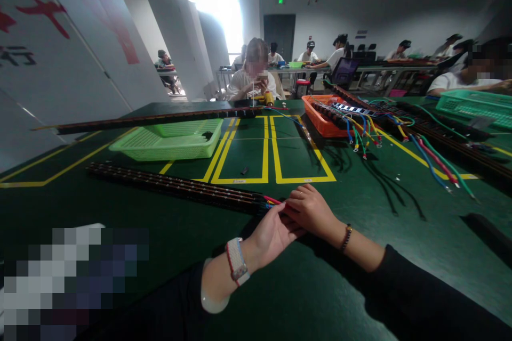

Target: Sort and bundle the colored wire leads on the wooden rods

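Note:
A long black strip assembly [176, 186] with thin copper-coloured lines lies slantwise on the green table. Red, yellow and blue wires [272, 201] come out of its right end, where both hands meet. My left hand [274, 234], palm turned up, has its thumb and fingers around the wires. My right hand [310, 208] is closed over the same wires from the right, touching the left fingers. The wires' far ends are hidden by my hands.
Behind are a light green basket [168, 141], another long strip [160, 119] and an orange basket [326, 127] with wired strips. More strips and loose cables [440, 168] lie right. A person [252, 82] sits opposite.

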Demonstrator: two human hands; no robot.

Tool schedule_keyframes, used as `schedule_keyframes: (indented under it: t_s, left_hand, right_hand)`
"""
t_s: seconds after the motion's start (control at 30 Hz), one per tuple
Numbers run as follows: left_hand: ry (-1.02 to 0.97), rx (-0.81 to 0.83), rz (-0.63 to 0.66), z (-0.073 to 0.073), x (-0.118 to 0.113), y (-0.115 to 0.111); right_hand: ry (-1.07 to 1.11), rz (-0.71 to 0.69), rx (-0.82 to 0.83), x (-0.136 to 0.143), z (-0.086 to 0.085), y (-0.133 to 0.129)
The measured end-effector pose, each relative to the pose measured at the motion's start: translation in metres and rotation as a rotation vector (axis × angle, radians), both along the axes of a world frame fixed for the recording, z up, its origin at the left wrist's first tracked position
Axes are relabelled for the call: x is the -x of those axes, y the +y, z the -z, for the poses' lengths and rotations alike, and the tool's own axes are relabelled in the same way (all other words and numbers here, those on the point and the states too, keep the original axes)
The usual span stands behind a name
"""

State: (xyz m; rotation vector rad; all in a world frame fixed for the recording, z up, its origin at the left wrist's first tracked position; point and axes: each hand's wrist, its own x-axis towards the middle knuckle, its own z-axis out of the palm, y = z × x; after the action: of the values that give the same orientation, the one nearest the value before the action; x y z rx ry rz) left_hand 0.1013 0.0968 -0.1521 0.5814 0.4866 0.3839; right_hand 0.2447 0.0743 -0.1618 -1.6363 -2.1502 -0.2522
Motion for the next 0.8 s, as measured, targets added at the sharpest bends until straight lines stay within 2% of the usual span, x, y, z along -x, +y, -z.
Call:
schedule_keyframes:
  t_s: [0.1, 0.33, 0.6, 0.8]
  left_hand:
    - [-0.015, 0.037, -0.062, 0.001, -0.002, 0.001]
    - [-0.006, 0.048, -0.079, 0.003, -0.002, 0.001]
    - [0.011, 0.006, -0.048, 0.002, -0.002, 0.000]
    - [0.064, -0.022, 0.038, 0.003, 0.000, 0.001]
  right_hand:
    - [-0.063, -0.035, -0.048, 0.000, 0.001, -0.001]
    - [-0.222, -0.088, -0.051, 0.001, -0.004, -0.003]
    - [-0.115, -0.073, 0.143, -0.001, -0.023, -0.006]
    - [0.065, 0.027, 0.441, -0.016, -0.036, -0.006]
